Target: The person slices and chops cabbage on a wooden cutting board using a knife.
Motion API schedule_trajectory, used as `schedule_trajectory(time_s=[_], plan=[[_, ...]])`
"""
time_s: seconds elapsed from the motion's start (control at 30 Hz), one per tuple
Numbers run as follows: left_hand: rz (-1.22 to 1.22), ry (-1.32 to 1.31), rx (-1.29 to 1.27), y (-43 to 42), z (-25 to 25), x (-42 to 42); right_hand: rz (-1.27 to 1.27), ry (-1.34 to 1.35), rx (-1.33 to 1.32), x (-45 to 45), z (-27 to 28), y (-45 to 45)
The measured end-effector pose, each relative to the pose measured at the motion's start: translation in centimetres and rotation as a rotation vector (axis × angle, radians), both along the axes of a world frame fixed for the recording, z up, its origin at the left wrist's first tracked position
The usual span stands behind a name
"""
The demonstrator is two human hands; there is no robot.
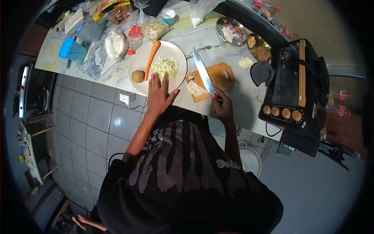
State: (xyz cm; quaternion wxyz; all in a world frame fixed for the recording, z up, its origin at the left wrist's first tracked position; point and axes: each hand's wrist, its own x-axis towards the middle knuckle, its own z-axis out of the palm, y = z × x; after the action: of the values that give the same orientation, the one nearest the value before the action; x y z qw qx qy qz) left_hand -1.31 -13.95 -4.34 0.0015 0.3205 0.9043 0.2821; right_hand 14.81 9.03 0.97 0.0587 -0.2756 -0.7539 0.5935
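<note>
My left hand (pixel 157 93) reaches over the near rim of a large pale plate (pixel 134 58), its fingers stretched out at the edge of a heap of pale green chopped vegetable (pixel 171 65). A carrot (pixel 152 58) and a round brown potato (pixel 138 76) lie on the plate's left side. My right hand (pixel 222 104) is wrapped round the handle of a kitchen knife (pixel 203 72). The blade points away from me, above the left part of a wooden cutting board (pixel 222 78). Pale pieces of food (pixel 195 89), whose kind I cannot make out, lie on the board left of the blade.
A black toaster oven (pixel 288 85) stands at the right, with a dark cloth (pixel 261 73) beside it. Bowls of food (pixel 231 33), a bag of bean sprouts (pixel 154 29), a bag of white powder (pixel 115 45) and a blue container (pixel 73 50) line the back. Another person's hands (pixel 80 221) show at lower left.
</note>
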Motion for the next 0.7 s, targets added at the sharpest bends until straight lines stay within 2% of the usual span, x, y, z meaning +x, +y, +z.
schedule_trajectory(time_s=[0.07,0.13,0.2,0.3,0.33,0.4,0.43,0.5,0.6,0.7], plan=[[-0.055,-0.024,0.021,0.2,1.0,-0.5,-0.04,0.0,0.006,0.7,-0.7,-0.3],[-0.103,-0.242,0.234,0.1,2.1,-0.8,-0.086,-0.004,0.001,1.5,-0.4,-1.4],[-0.105,-0.148,0.225,-0.2,2.0,-0.8,-0.15,-0.091,0.002,1.8,0.1,-1.8],[0.082,-0.125,0.211,-0.5,1.0,-0.7,-0.22,-0.071,-0.048,2.6,-0.4,-2.4],[0.069,-0.126,0.206,-0.5,0.9,-0.9,-0.234,-0.071,-0.053,3.1,-1.4,-2.1],[0.038,-0.052,0.151,-0.4,0.8,-1.2,-0.157,-0.04,0.189,4.1,-3.1,-1.9],[0.023,-0.056,0.148,-0.4,0.9,-1.4,-0.171,-0.044,0.186,4.3,-3.2,-2.2],[-0.017,-0.235,0.292,-0.3,1.5,-1.8,-0.227,-0.026,0.056,4.5,-2.9,-2.5],[0.008,-0.202,0.405,-0.7,1.9,-1.9,-0.241,-0.056,0.054,4.2,-1.9,-3.0],[-0.051,-0.15,0.294,-2.1,0.5,-2.6,-0.241,-0.066,0.046,3.6,-0.5,-3.5]])
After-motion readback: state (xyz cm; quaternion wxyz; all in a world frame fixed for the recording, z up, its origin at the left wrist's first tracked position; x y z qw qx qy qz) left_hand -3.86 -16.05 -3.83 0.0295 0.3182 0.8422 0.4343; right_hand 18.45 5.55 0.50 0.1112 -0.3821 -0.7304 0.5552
